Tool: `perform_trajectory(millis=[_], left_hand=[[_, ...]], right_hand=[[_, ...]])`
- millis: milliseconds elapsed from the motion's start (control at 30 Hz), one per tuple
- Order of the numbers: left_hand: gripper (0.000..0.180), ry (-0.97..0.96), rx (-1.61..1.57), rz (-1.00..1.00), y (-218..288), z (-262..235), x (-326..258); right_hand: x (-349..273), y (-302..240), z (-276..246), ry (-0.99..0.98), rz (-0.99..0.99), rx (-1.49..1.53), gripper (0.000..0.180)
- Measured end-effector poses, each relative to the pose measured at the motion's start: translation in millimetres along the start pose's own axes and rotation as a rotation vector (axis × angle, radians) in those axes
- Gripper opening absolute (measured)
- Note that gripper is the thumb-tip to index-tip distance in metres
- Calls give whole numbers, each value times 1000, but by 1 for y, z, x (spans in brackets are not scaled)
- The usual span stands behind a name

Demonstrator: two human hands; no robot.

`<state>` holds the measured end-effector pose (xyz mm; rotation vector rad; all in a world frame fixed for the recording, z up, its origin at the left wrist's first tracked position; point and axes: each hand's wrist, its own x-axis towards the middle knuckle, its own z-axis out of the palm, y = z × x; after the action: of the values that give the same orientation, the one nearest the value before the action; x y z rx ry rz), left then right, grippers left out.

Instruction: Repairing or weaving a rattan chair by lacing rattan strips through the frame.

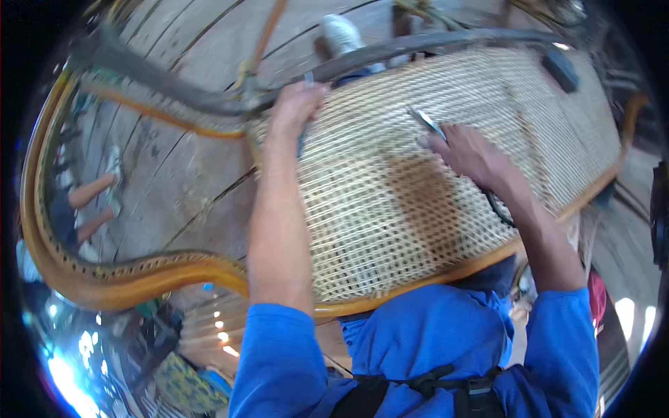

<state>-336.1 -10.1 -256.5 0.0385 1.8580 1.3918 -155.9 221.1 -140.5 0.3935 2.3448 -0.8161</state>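
Observation:
A large woven cane panel [390,209] in a curved wooden frame [167,275] lies across my lap. My left hand [296,104] grips the far edge of the weave next to the dark frame rail [418,45], closed on a thin grey tool or strand whose top pokes above my fingers. My right hand [470,153] rests on the cane and holds a slim metal tool [426,122] with a dark handle, its tip pointing up and left over the weave.
A wooden plank floor [181,181] lies beneath the frame. Another person's legs and sandalled feet [97,191] show at the left. A dark block [559,68] sits on the cane at the top right. A white shoe [340,33] is at the top.

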Motion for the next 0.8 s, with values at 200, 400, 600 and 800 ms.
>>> perform_trajectory(millis=[200,400,600,800], left_hand=[[16,60,119,-54,-8,-27,9],[16,185,321,-76,-1,-14,12],[14,256,318,-108,2,-7,1],[10,289,319,-79,0,4,6]], right_hand=[[-203,138,36,-17,466,398,59],[-306,195,145,301,444,96,40],[-314,231,105,587,605,430,27],[-255,259,64,859,559,1013,22]])
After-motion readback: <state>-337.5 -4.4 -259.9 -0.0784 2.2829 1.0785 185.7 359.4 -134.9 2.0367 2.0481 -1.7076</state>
